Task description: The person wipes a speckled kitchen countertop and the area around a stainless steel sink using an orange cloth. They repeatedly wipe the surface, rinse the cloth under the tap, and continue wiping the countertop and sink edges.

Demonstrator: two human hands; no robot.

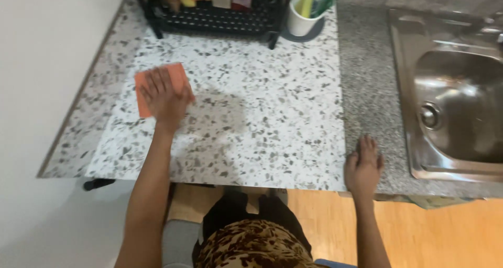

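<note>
Left hand [165,95], upper left of frame: flat, fingers spread, pressing an orange cloth [144,89] on the speckled surface [272,121]; hand hides much of the cloth. Rack [209,16] and cup [303,13] cut off at top. Right hand [363,165]: released, palm down at the front edge. Sink [450,105] cropped at right.

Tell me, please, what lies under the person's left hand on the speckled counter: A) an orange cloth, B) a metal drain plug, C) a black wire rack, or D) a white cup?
A: the left hand lies flat on an orange cloth spread on the speckled counter, while the right hand rests near the counter edge beside the sink.
</note>
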